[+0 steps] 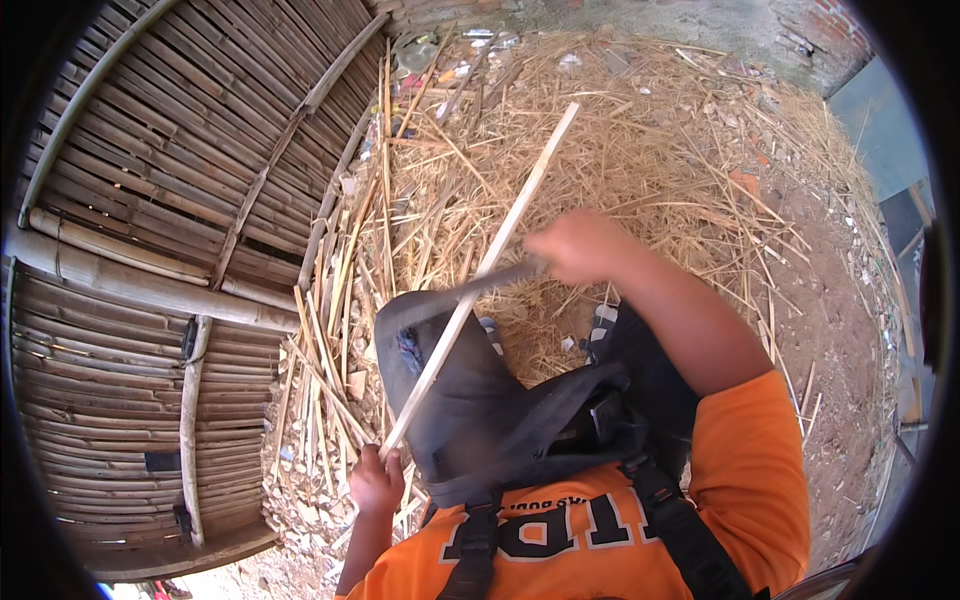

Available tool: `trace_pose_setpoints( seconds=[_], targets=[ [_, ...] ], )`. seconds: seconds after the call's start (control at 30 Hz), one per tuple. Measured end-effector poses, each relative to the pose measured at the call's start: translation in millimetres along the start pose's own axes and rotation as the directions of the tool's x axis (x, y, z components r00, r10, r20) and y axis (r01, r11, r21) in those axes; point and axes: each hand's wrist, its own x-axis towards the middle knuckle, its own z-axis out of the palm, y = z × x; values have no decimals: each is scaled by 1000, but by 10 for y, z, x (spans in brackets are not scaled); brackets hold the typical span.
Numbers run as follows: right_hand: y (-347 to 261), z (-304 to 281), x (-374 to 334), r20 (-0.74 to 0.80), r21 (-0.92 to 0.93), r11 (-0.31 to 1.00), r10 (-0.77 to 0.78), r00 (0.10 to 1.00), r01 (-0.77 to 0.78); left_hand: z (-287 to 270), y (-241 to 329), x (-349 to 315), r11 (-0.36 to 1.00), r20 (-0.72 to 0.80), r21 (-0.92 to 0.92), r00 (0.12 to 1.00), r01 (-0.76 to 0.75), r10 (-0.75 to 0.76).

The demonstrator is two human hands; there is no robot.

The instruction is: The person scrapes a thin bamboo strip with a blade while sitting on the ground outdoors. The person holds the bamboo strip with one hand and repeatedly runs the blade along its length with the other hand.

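My left hand (378, 480), at the lower left, is closed around the near end of a long pale bamboo strip (520, 200). The strip slants up and away to the right, passing over my left thigh in dark trousers. In my closed right hand (578, 248) is the handle of a long dark-bladed knife (490, 280). Its blade points left and crosses the strip above my left knee, blurred by motion. Whether the edge touches the strip I cannot tell. My fingers hide most of the handle.
Straw-like shavings (640, 160) cover the ground ahead. Long cut strips (345, 270) lie in a heap along the left, beside a bamboo-slat wall (160, 190). A masonry wall (690, 25) stands at the back, and a grey-blue panel (875, 125) is at the far right.
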Motion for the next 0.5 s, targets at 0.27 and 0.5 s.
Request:
trace_pose_setpoints(
  seconds=[0.27, 0.5],
  targets=[
    [832, 83, -9, -200, 485, 781, 537, 820, -393, 101, -169, 1, 999, 14, 27, 999, -37, 36],
    [-54, -168, -44, 13, -16, 1000, 21, 1000, -21, 152, -63, 0, 993, -16, -92, 997, -79, 78]
  ],
)
